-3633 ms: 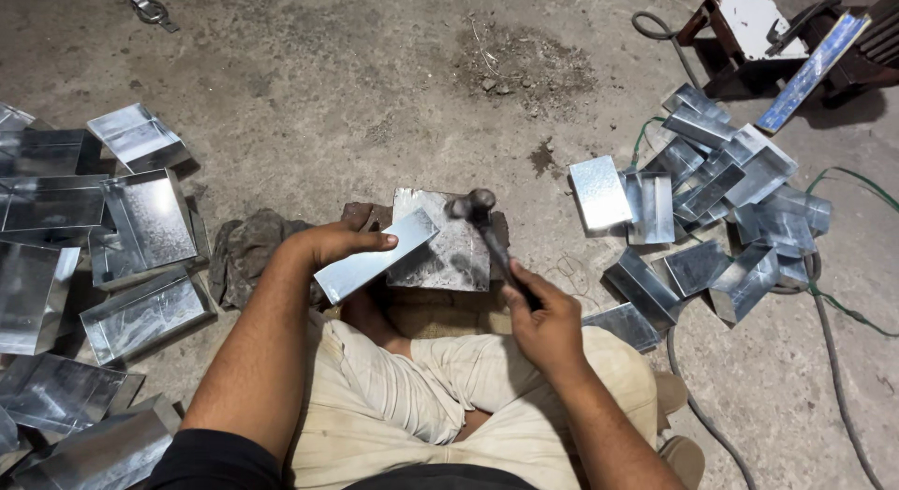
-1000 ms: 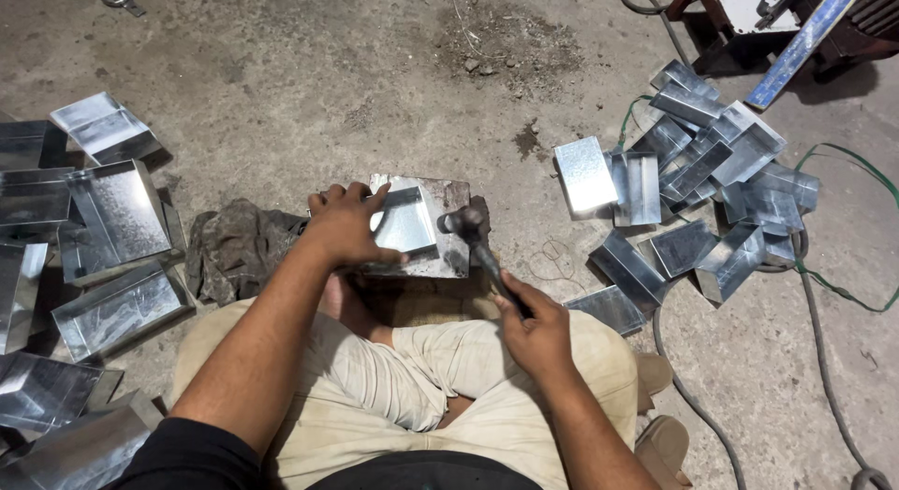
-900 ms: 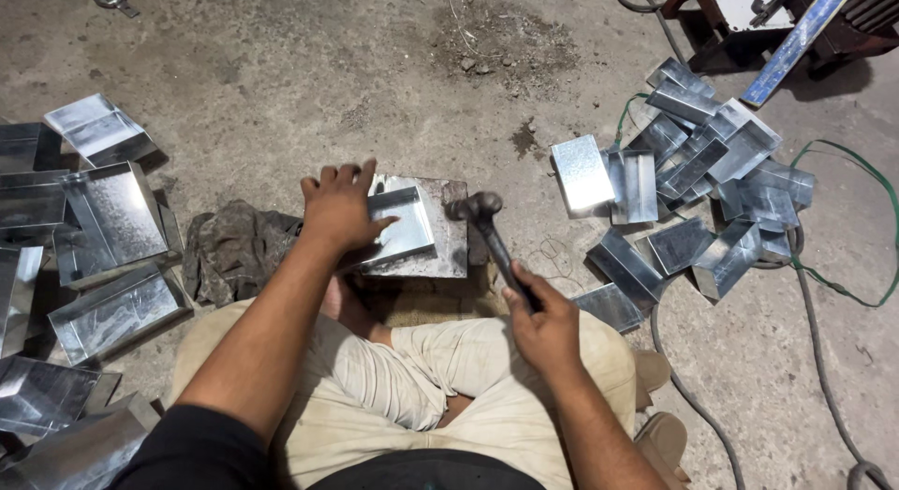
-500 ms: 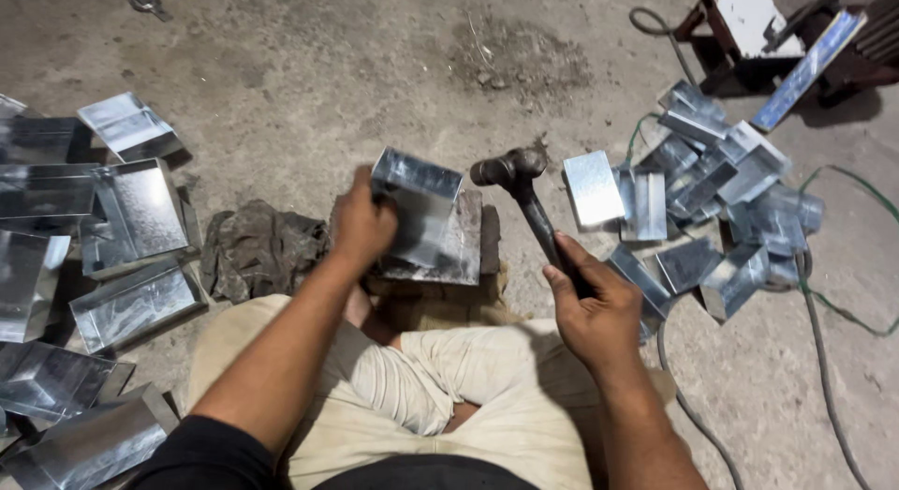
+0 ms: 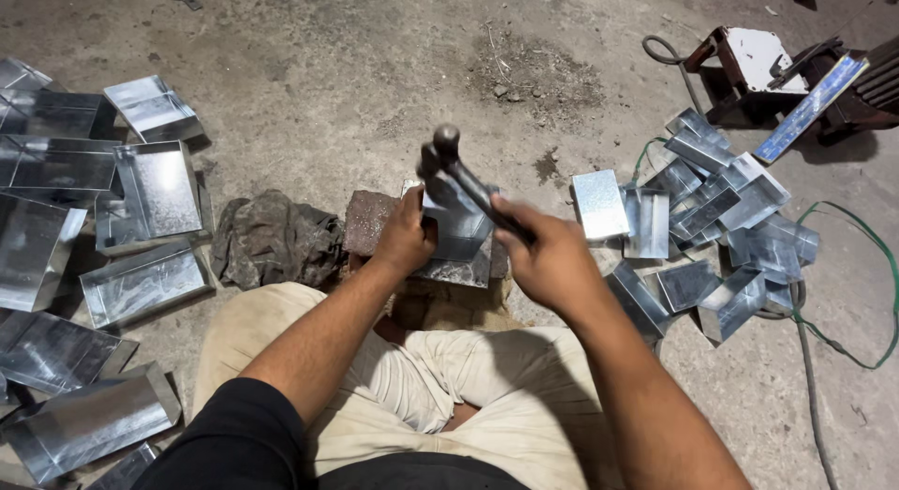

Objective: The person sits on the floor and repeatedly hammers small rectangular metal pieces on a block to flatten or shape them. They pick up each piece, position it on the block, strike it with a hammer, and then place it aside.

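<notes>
At nine o'clock lies a spread of formed metal trays (image 5: 154,190); at three o'clock a smaller heap of flat and bent blanks (image 5: 721,237) remains, so the work looks partly through. The right hand (image 5: 552,260) grips a raised hammer (image 5: 449,167). The left hand (image 5: 405,239) clasps a sheet piece (image 5: 459,230) on the block (image 5: 370,223), dead centre.

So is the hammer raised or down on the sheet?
Raised. The hammer in the right hand has its head above the metal sheet that the left hand holds.
</notes>
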